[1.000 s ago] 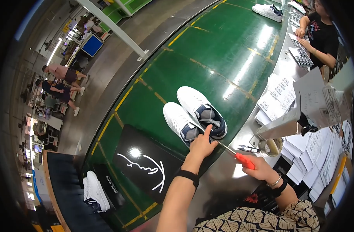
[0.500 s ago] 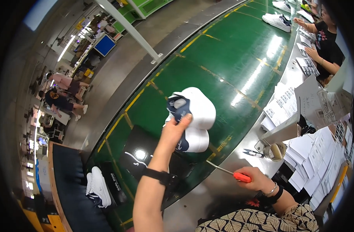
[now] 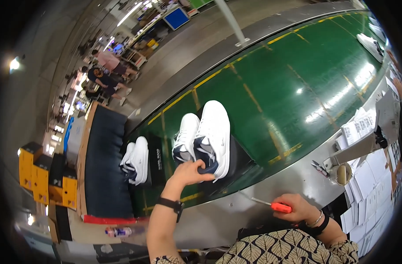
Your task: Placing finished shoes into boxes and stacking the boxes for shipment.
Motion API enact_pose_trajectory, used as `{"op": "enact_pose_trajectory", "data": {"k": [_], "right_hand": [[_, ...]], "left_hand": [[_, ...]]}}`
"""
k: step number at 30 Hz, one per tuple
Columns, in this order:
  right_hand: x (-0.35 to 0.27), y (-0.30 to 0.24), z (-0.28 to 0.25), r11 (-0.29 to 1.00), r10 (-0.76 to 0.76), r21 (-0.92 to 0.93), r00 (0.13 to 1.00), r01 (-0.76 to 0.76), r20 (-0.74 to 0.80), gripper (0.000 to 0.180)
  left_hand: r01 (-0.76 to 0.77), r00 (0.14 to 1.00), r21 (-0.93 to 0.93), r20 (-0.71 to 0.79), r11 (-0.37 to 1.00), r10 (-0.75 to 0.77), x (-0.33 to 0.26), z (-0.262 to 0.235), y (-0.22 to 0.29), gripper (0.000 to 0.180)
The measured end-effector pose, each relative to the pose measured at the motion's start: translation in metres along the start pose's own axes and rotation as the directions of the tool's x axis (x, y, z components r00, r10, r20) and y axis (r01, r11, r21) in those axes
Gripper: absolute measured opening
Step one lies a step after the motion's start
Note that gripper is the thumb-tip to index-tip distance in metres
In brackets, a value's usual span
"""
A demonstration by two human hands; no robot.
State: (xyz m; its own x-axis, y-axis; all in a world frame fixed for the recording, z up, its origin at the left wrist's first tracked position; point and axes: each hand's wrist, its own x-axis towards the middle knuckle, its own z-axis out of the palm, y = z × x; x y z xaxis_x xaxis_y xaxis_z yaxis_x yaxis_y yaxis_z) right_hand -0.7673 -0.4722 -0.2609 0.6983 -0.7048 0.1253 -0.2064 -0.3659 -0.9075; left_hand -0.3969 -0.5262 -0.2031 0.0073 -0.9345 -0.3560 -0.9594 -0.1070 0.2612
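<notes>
A pair of white sneakers, a left one [image 3: 187,130] and a right one [image 3: 216,127], rests on a black box [image 3: 240,160] on the green belt, toes pointing away from me. My left hand [image 3: 190,174] is closed at their heels, with fingers at the dark blue lining of the right one; whether it also grips the left one is hard to tell. In my right hand [image 3: 297,207], held over the metal edge, is a red-handled tool [image 3: 281,207] with a thin metal shaft pointing left, apart from the shoes.
Another white sneaker pair [image 3: 139,160] stands on the belt to the left, by a dark padded board [image 3: 106,163]. Thread snips [image 3: 319,168], a round container [image 3: 343,174] and paper stacks [image 3: 368,176] lie to the right. More shoes [image 3: 370,46] are farther up the belt.
My left hand has lowered the sneakers onto the black box and turned their toes away from me. The view has swung left. My right hand keeps hold of the red-handled tool.
</notes>
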Motion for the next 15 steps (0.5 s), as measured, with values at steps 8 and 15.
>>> {"op": "enact_pose_trajectory", "data": {"k": [8, 15], "right_hand": [[0.011, 0.067, 0.039, 0.851, 0.136, -0.454, 0.945, -0.266, -0.298, 0.052], [0.030, 0.075, 0.032, 0.820, -0.018, -0.556, 0.965, -0.136, -0.263, 0.038]], "left_hand": [[0.112, 0.949, 0.027, -0.300, 0.993, -0.099, -0.014, 0.001, 0.011, 0.036], [-0.092, 0.900, -0.078, -0.432, 0.993, 0.050, 0.027, 0.045, 0.007, 0.035]]}}
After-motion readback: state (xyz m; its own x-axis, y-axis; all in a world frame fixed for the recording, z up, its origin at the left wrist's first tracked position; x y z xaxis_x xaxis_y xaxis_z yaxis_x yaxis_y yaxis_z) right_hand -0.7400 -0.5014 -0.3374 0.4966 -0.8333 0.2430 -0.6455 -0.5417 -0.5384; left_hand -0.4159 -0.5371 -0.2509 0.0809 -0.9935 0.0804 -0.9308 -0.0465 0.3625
